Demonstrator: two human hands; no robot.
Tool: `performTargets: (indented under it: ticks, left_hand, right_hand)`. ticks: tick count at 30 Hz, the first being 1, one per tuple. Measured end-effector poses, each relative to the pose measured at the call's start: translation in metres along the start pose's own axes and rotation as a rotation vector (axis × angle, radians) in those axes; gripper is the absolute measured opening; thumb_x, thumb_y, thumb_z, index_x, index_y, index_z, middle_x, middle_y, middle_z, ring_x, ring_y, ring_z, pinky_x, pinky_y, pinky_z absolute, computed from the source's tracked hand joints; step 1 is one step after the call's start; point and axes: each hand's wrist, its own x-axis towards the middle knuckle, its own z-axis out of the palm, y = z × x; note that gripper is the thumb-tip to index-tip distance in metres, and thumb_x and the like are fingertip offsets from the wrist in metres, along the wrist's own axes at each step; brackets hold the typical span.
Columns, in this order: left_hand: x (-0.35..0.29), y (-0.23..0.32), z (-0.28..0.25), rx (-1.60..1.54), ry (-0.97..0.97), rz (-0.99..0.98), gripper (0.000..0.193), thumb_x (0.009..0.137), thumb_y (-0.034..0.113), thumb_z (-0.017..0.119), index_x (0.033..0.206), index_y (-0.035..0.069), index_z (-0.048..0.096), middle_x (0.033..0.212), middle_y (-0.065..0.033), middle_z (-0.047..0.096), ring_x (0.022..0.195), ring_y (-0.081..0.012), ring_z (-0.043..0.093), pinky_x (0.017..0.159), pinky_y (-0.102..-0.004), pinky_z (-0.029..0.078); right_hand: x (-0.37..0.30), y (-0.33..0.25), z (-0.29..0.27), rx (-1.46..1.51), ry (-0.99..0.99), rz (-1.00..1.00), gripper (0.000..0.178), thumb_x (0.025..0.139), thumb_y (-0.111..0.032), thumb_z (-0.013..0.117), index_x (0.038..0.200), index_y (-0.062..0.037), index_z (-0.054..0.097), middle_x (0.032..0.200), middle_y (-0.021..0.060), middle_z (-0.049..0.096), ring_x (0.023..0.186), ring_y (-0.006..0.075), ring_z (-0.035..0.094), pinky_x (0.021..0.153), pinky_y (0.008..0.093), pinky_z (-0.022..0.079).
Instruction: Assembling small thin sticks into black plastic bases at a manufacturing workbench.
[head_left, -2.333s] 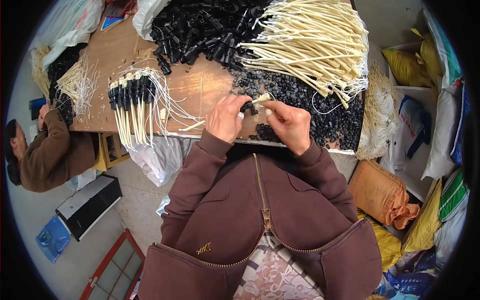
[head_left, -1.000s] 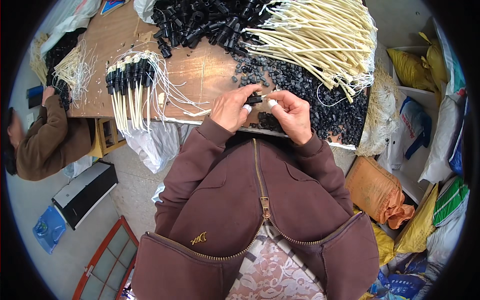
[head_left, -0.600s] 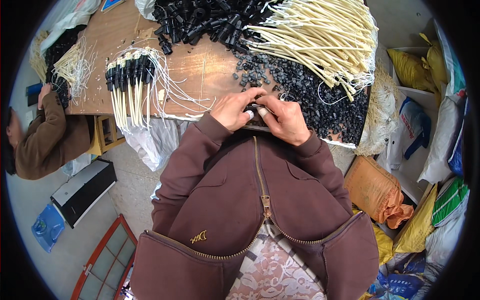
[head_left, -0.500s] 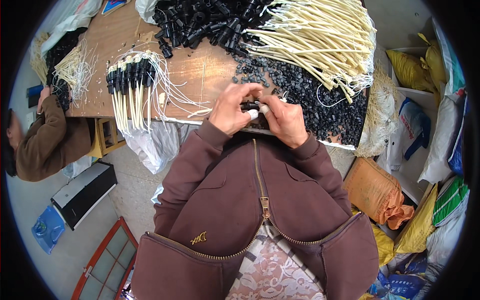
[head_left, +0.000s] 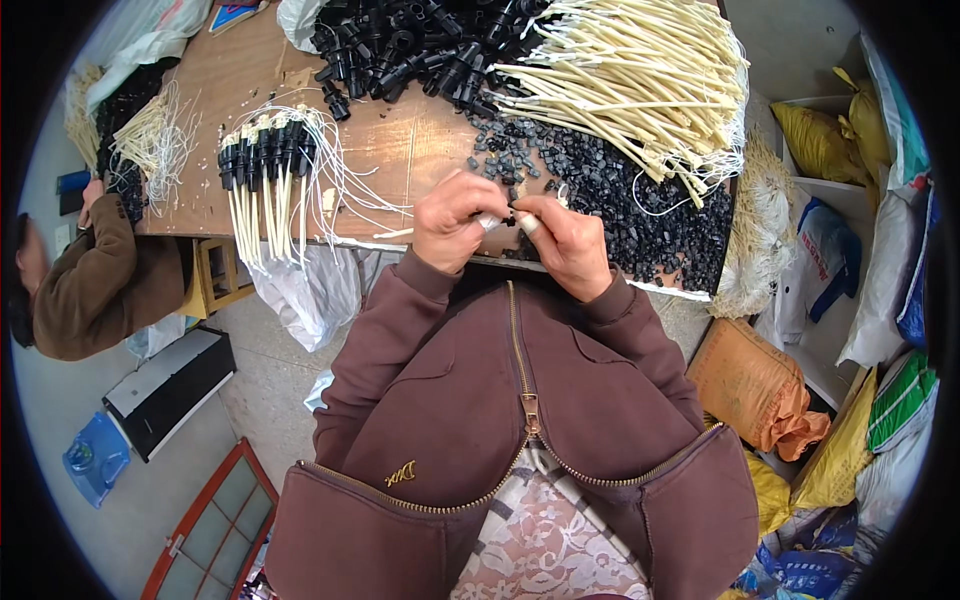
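My left hand (head_left: 447,222) is curled closed over the table's front edge, its fingers hiding most of a black plastic fitting. A cream tube (head_left: 394,234) pokes out at that hand's left side. My right hand (head_left: 566,240) pinches at the same spot, fingertips almost touching the left ones, with white wrapping on its thumb. Only a small dark bit (head_left: 509,216) shows between the fingertips, too small to name. Just beyond the right hand spreads a heap of small black plastic pieces (head_left: 640,225).
Left on the table (head_left: 410,145) is a row of black fittings (head_left: 265,150) with cream tubes and white wires. Farther back lie piled black fittings (head_left: 400,50) and a bundle of cream tubes (head_left: 640,80). Another person (head_left: 110,270) sits at left; sacks (head_left: 755,385) crowd the right.
My hands have closed more tightly around the black fitting, which showed between them before and is now mostly covered. The left fingers have curled in.
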Motion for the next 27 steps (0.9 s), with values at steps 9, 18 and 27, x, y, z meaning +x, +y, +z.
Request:
performTargets:
  ticks: [9,18,27]
  left_hand:
    - [0.012,-0.039,-0.020,0.735,-0.111,0.189,0.035,0.070,-0.007,0.064,0.099,0.011,0.068,0.102,-0.0036,0.065,0.085,-0.0191,0.061,0.072,-0.0287,0.050]
    - [-0.009,-0.032,-0.070,0.359,0.179,-0.573,0.040,0.074,-0.011,0.057,0.111,0.004,0.064,0.093,-0.0040,0.064,0.074,-0.0102,0.056,0.064,-0.0211,0.048]
    - [0.023,-0.074,-0.045,0.642,0.046,-0.044,0.031,0.071,-0.005,0.061,0.099,0.007,0.066,0.087,-0.0111,0.062,0.085,-0.0288,0.063,0.074,-0.0366,0.051]
  right_hand:
    - [-0.009,0.006,0.004,0.107,-0.002,0.269,0.014,0.085,-0.011,0.064,0.093,-0.0027,0.071,0.060,0.0134,0.061,0.049,0.0206,0.059,0.050,0.0302,0.045]
    - [0.000,0.027,0.002,0.351,-0.033,0.600,0.016,0.086,-0.011,0.062,0.090,0.0029,0.068,0.061,0.0008,0.061,0.055,0.0037,0.050,0.050,0.0230,0.039]
    - [-0.002,0.032,0.011,0.668,0.001,0.634,0.012,0.093,-0.010,0.062,0.090,0.0007,0.067,0.070,-0.0059,0.055,0.061,0.0007,0.043,0.052,0.0182,0.033]
